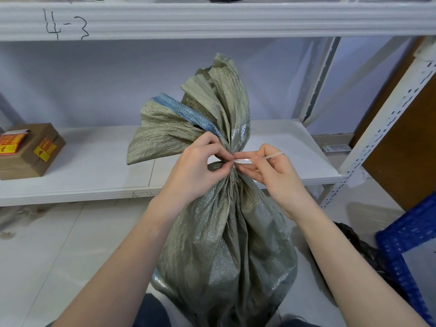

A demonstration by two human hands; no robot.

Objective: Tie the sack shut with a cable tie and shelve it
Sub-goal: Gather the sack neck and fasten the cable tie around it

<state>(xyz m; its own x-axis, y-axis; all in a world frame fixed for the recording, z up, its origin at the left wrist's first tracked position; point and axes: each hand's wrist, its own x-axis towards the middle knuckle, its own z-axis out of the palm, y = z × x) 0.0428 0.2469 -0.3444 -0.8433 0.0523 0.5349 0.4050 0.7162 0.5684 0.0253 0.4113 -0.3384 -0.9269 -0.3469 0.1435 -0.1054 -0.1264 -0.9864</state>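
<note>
Scene was bright, evenly lit, cool bluish-white cast; light diffuse, seemingly from above. Shadows were soft: faint one under lower shelf [94,197] on floor [59,256], another under upper shelf beam [212,20]. Mild sheen showed on sack [224,244] weave and on cable tie [244,160]. Strong wide-angle distortion: beam bowed, rack upright [387,128] at right leaned hard. Centre was sharp; corners soft and smeared, blue rack [405,237] and cardboard box [30,152] slightly blurred. No motion blur on hands

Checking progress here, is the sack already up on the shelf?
No, the sack stands on the floor in front of the shelf, its neck held by both hands.
</note>
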